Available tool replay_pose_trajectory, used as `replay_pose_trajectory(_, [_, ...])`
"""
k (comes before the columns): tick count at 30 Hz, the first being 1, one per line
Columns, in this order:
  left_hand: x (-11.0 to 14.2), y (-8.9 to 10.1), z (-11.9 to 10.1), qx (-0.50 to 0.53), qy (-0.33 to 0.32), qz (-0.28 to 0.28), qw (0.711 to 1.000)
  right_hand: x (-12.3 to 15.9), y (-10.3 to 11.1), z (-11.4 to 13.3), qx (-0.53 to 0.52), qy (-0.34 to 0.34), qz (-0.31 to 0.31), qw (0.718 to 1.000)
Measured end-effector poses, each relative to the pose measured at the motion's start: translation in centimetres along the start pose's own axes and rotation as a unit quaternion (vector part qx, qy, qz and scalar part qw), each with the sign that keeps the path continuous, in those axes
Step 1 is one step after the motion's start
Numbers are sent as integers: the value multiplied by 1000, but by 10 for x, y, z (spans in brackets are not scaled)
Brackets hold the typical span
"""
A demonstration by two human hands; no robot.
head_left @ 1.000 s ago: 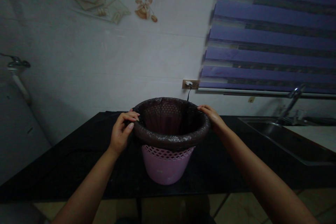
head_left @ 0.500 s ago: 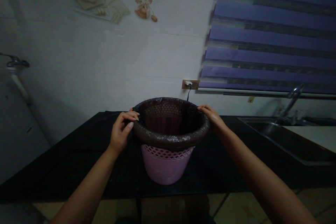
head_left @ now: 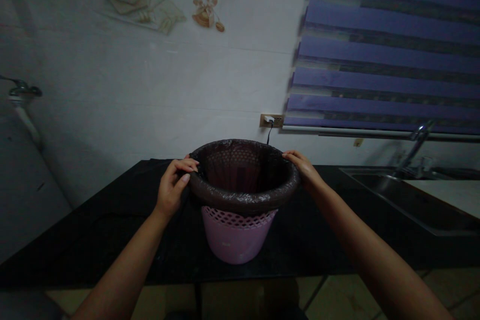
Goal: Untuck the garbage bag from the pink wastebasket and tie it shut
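Observation:
A pink plastic trash bin point(head_left: 235, 242) with a lattice band stands upright on a black countertop point(head_left: 123, 230). Lining it is a dark, shiny trash bag point(head_left: 247, 201), its edge folded outward over the rim in a thick roll. My left hand point(head_left: 173, 187) grips that folded edge on the left, fingers over the top and thumb on the near side. On the right side, my right hand point(head_left: 303, 166) holds the bag at the rim, its fingertips partly hidden behind the roll. Through the bag the bin's perforated inner wall shows faintly.
A steel sink point(head_left: 397, 202) with a faucet point(head_left: 416, 145) is set into the counter at right. Behind the bin, a plug with a cord sits in a wall outlet point(head_left: 272, 120). A purple striped blind point(head_left: 378, 55) hangs at upper right. Another tap point(head_left: 23, 89) is at far left.

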State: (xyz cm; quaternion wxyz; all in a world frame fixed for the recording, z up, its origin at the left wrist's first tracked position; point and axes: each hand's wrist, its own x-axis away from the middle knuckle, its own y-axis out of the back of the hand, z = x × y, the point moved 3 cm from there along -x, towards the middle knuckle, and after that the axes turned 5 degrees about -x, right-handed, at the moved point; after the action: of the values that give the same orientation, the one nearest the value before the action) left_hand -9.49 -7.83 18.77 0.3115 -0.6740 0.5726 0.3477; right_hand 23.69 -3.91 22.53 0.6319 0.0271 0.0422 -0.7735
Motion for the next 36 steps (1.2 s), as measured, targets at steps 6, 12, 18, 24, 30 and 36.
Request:
replay_pose_trajectory(6, [-1,0,1,14,-11,6,1000,0,0,-1,-3,-7,-4,1000])
replay_pose_trajectory(12, [-1,0,1,13,6,0,1000,3,-1,0,-13,-11,-6,1000])
replay_pose_trajectory(18, [-3,-1,1,11,12,-1,1000,4,-1,1,-11,-10,-12,1000])
replay_pose_trajectory(24, [-5,-1,3,24,8,-2,1000,6,1,1,8,-10,-14,1000])
replay_pose_trajectory(30, [-6,0,4,27,16,-3,999,8,0,1,2,-18,-20,1000])
replay_pose_trajectory(36, [-7,2,7,33,11,6,999,9,-1,0,-5,-26,-27,999])
